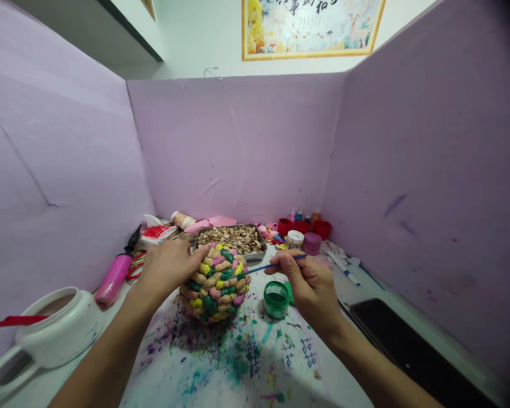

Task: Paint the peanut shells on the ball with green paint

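A round object covered in peanut shells (216,283), painted in patches of green, yellow and pink with others left tan, stands on the paint-spattered white table. My left hand (172,263) grips its upper left side, the thumb lying over the shells; the other fingers are partly hidden behind it. Between the fingers of my right hand (308,277) is a thin blue paintbrush (263,267), its tip touching the shells on the right side. Just below the brush sits a small open jar of green paint (276,300), close to my right hand.
Behind the ball lies a metal tray of shells (238,239). Red cups (301,227) and paint jars (311,243) stand back right. A black phone-like slab (408,351) lies at right; a white pot (62,328) and pink pump bottle (114,279) stand left. Purple panels (238,147) enclose three sides.
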A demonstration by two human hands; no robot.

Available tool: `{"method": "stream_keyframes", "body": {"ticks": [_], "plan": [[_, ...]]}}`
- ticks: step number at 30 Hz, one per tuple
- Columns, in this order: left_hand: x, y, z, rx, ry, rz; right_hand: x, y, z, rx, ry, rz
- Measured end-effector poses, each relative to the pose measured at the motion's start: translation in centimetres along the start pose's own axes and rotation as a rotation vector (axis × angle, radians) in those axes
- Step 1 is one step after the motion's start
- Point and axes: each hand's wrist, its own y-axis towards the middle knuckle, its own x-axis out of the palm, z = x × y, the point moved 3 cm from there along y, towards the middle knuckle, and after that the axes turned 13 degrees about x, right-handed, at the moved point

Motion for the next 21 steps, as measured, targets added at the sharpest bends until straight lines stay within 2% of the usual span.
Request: {"method": "stream_keyframes", "body": {"ticks": [7,15,21], "plan": [[-0.16,-0.10,0.08,-0.012,-0.016,-0.014,-0.69,0.49,0.04,-0.008,-0.079,0.068],[-0.08,-0.07,-0.13,-0.001,-0.011,-0.012,-0.60,0.26,-0.56,-0.083,-0.065,0.059],[-0.02,0.05,-0.13,0.006,-0.010,-0.027,-0.29,-0.05,-0.65,-0.068,-0.044,0.017]]}}
